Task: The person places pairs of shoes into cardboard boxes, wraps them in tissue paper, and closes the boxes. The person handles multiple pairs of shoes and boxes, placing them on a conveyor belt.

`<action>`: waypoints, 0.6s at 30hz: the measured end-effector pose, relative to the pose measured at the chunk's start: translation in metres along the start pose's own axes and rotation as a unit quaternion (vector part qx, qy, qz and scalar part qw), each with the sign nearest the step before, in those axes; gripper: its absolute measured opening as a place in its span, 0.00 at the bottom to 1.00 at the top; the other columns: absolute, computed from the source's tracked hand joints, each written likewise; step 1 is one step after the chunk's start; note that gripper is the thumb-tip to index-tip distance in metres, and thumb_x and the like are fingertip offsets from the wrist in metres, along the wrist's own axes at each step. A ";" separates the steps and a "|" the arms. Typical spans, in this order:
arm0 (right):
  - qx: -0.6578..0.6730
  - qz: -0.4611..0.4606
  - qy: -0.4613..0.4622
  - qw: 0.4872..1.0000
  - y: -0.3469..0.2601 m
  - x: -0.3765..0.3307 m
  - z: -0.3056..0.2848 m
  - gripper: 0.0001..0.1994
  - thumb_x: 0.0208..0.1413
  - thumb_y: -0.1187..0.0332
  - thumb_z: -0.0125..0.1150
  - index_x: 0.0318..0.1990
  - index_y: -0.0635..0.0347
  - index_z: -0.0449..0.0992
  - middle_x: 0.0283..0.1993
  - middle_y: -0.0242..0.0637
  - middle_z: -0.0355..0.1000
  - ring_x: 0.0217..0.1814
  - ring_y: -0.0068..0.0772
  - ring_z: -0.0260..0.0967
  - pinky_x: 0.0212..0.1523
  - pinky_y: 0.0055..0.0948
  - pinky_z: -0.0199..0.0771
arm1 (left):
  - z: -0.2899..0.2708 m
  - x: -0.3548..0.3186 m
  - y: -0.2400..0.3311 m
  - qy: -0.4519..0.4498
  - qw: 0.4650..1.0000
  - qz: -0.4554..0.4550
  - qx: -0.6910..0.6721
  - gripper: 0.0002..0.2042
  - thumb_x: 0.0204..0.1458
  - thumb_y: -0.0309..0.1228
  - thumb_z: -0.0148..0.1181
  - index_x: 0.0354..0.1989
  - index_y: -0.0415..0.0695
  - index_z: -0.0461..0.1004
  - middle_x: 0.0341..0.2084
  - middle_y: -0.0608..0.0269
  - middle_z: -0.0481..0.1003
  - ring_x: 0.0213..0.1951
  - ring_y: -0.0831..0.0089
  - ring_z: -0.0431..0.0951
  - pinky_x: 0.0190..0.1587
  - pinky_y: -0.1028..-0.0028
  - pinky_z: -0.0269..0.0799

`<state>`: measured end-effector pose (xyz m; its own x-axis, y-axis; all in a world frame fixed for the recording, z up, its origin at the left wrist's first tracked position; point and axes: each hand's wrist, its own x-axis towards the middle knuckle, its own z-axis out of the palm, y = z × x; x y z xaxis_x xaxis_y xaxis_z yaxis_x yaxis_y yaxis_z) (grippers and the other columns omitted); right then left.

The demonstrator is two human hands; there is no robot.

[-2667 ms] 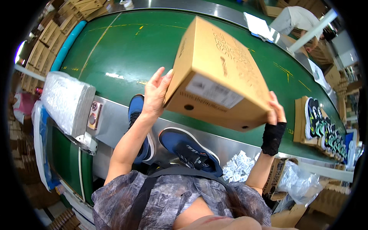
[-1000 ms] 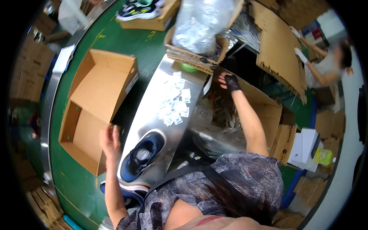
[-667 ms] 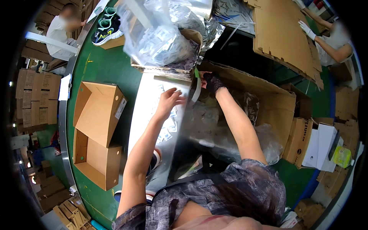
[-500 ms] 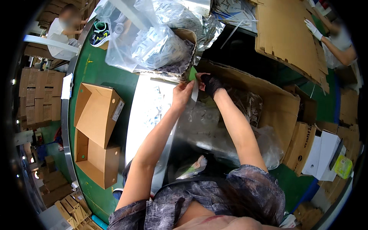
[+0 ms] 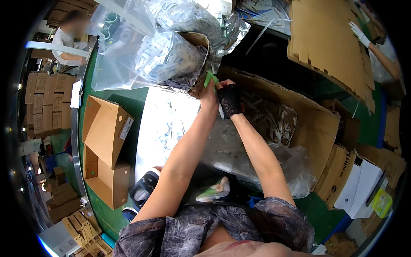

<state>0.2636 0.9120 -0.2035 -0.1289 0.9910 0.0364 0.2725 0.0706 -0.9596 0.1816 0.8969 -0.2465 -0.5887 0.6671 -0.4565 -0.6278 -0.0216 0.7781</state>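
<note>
My left hand [image 5: 208,98] pinches a small bright green piece of paper or sticker [image 5: 209,78] at the front corner of an open carton [image 5: 198,91]. Against it, my right hand [image 5: 229,96], in a black lace fingerless glove, has its fingers curled together. What those fingers grip is hidden. A bit of white strip [image 5: 221,112] shows below the hands. The carton holds a clear plastic bag [image 5: 160,55] full of small white printed packets. More such packets [image 5: 171,118] lie on the white surface left of my left forearm.
Two open brown shoe boxes [image 5: 105,132] stand on the green table at left. Dark shoes [image 5: 144,188] lie by my left elbow. A large carton [image 5: 314,128] with plastic film and paper scraps is at right. Flattened cardboard [image 5: 329,47] lies beyond; a co-worker's gloved hand [image 5: 359,34] is beside it.
My hands have come closer together, and the green piece has shifted left and tilted. The white strip that hung between them is now mostly hidden. The clear bag has spread leftward.
</note>
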 end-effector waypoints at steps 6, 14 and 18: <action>-0.041 -0.121 0.037 0.991 -0.017 -0.001 -0.008 0.04 0.44 0.72 0.54 0.24 0.62 0.68 0.27 0.45 0.66 0.34 0.47 0.64 0.34 0.38 0.64 | 0.024 -0.025 0.027 -0.007 0.999 -0.048 -0.016 0.13 0.52 0.34 0.53 0.42 0.38 0.67 0.34 0.60 0.71 0.37 0.71 0.70 0.40 0.72 0.66; -0.039 -0.112 -0.020 0.993 0.001 -0.004 -0.011 0.04 0.44 0.73 0.56 0.27 0.64 0.69 0.29 0.44 0.67 0.33 0.46 0.65 0.33 0.37 0.65 | 0.039 -0.042 0.042 0.012 0.994 -0.111 0.010 0.08 0.46 0.30 0.60 0.31 0.40 0.70 0.27 0.61 0.71 0.32 0.70 0.71 0.35 0.72 0.70; -0.065 -0.146 0.011 0.987 -0.008 -0.002 -0.010 0.02 0.41 0.76 0.53 0.24 0.62 0.66 0.27 0.44 0.64 0.32 0.47 0.64 0.32 0.40 0.63 | 0.035 -0.024 0.038 0.025 0.988 -0.154 0.021 0.09 0.44 0.30 0.61 0.30 0.40 0.70 0.25 0.63 0.70 0.30 0.72 0.71 0.35 0.73 0.69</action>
<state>0.2710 0.9109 -0.1934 -0.1986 0.9287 0.3131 0.3477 0.3655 -0.8635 0.1895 0.9065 -0.1912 -0.3982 0.6003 -0.6936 -0.7602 0.2073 0.6158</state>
